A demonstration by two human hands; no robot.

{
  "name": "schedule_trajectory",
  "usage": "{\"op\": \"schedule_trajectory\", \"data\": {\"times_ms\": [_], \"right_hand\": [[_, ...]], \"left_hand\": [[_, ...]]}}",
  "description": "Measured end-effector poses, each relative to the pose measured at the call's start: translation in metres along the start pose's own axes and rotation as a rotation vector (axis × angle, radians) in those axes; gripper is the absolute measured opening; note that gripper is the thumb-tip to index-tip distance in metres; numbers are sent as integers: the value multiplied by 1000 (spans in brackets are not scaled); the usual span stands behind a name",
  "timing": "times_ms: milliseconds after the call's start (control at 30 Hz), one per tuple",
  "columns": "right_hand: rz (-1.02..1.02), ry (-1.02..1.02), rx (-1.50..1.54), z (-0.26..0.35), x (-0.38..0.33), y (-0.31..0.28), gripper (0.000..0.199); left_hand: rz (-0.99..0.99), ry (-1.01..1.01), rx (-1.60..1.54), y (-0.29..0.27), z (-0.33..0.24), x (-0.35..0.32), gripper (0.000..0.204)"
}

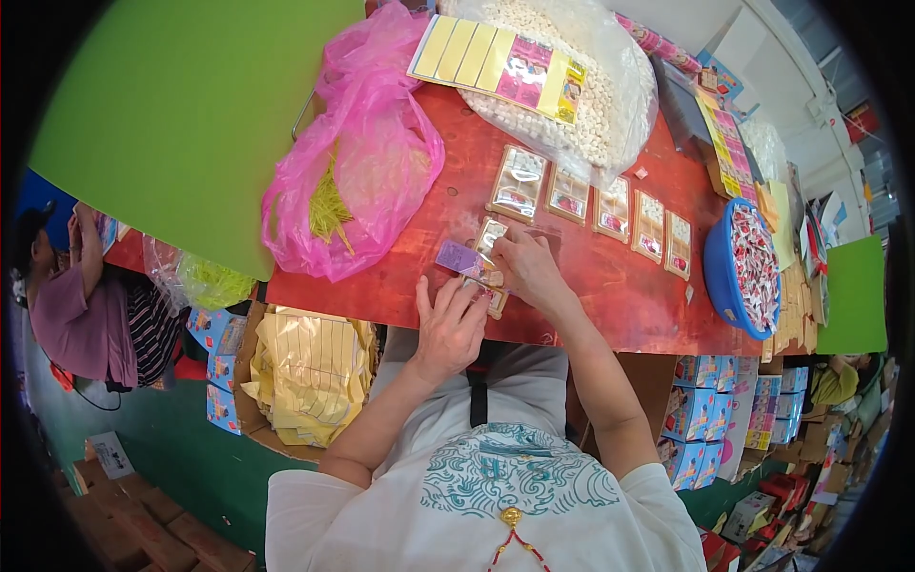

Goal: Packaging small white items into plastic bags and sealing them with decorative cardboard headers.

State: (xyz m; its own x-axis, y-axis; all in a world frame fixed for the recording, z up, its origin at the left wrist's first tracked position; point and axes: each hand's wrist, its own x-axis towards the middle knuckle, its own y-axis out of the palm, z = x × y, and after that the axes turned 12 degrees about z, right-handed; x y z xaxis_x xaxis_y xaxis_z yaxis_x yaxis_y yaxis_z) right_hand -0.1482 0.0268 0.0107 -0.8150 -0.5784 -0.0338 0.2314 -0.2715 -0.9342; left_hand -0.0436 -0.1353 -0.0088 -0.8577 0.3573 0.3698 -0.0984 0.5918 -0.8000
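Note:
Near the front edge of the red table, a small clear-topped compartment box (491, 234) lies between my hands. A purple label (461, 257) lies across its middle, its left end sticking out past the side. My left hand (450, 327) rests on the near end with fingers spread and thumb apart. Over the right side bends my right hand (530, 274), its fingers closed against the box; their tips are partly hidden. Farther back stand several similar filled boxes (611, 208) in a slanting row.
A pink plastic bag (376, 172) with yellow-green sticks lies at left. Behind the boxes, a clear bag of white pellets (596, 105) carries a sticker sheet (500, 67). A blue basin (724, 272) of small packets stands at right. Another person (81, 305) is at far left.

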Motion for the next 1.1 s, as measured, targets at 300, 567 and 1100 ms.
{"op": "schedule_trajectory", "data": {"times_ms": [300, 567, 1100], "right_hand": [[-10, 3, -42, 2, 1, 3, 6], [-30, 31, -6, 1, 0, 2, 5], [-285, 89, -126, 6, -23, -15, 22]], "left_hand": [[161, -57, 129, 5, 5, 21, 44], [213, -66, 173, 10, 3, 20, 48], [259, -19, 218, 8, 5, 19, 57]]}}
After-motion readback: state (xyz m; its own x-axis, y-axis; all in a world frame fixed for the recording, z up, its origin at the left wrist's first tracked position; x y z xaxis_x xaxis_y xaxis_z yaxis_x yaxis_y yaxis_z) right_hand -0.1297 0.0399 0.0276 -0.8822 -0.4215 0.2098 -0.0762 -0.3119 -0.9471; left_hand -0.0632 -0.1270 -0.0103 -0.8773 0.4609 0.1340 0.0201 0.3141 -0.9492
